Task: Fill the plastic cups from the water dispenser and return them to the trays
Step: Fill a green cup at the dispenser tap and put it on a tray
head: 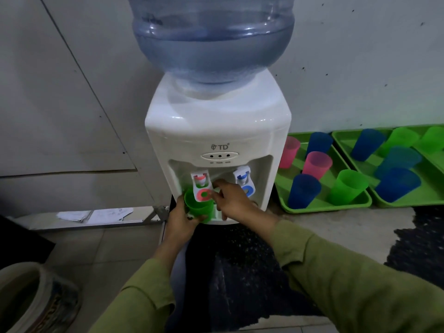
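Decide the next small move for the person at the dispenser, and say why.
Probably press the red paddle back with the right hand to start the flow. The left hand already holds the green cup with its mouth under the red tap, the right hand is right beside that paddle, and no stream of water shows yet.

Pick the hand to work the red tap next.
Right. The right hand sits at the red tap; the left hand grips the green cup under it.
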The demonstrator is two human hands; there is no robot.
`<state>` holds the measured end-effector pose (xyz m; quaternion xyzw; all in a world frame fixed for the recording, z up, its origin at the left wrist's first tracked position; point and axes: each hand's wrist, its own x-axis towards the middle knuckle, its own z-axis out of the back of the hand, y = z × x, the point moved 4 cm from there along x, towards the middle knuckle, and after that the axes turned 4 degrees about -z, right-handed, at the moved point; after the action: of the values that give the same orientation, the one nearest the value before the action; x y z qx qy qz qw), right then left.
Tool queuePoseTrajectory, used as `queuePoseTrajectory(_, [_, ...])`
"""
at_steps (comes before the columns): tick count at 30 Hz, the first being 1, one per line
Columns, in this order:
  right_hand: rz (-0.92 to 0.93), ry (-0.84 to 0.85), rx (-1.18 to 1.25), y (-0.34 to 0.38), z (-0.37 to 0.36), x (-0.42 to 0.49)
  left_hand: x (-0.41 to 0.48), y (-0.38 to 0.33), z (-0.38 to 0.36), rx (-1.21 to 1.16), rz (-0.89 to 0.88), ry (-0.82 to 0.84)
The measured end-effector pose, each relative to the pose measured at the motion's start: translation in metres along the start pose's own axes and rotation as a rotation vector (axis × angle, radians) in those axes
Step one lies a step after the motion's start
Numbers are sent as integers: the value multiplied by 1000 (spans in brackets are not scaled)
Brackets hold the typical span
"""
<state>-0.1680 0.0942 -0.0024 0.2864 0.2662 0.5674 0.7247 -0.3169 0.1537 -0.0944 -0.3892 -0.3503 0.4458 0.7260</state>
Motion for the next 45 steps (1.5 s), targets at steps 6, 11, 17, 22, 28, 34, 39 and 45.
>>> queuePoseTrajectory(6, [-49, -1, -78, 2, 2, 7, -1, -5, 0, 4, -11, 20])
queuePoseTrajectory(11, [-95, 77, 37, 4, 6, -6, -1, -9, 1, 15, 2, 24])
queuePoseTrajectory(17, [-159, 114, 248, 12, 24, -19, -2, -16, 1, 20, 7, 9])
queuePoseTrajectory(22, [-221, 103, 494, 25, 32, -18, -3, -22, 2, 37, -9, -29])
queuePoseTrajectory(28, [-236, 89, 534, 31, 39, -24, -5, -23, -2, 43, 5, -46])
queuePoseTrajectory(34, [-210, 4, 474, 9, 52, -35, -6, -24, -3, 50, 52, -54])
queuePoseTrajectory(39, [-174, -183, 268, -21, 67, -41, -5, -24, -4, 51, 65, -71])
queuePoseTrajectory(45, [-95, -535, 104, -41, 82, -49, -4, -22, -5, 49, 100, -78])
